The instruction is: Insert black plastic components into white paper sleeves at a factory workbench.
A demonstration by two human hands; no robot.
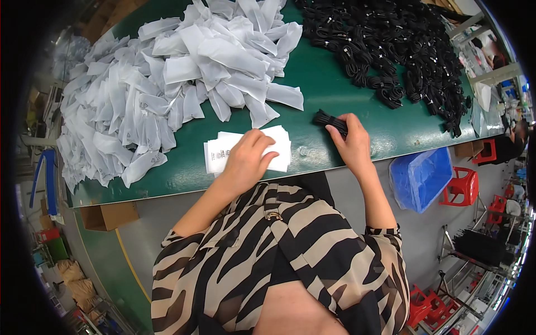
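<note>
A stack of flat white bags (pixel 216 155) lies near the front edge of the green table. My left hand (pixel 248 155) rests on top of it, fingers bent and the thumb apart from them, with nothing plainly gripped. My right hand (pixel 353 140) is closed on a coiled black cable (pixel 324 118), pinching its near end between thumb and fingers just above the table. Behind the stack and to its left spreads a big heap of filled whitish bags (pixel 223 56). At the far right lies a pile of coiled black cables (pixel 391 50).
The green table (pixel 312 146) ends just in front of my body. Beyond its edge at the right stand a blue bin (pixel 420 177) with a clear liner and a red stool (pixel 462 187). A cardboard box (pixel 109 216) sits below the table at the left.
</note>
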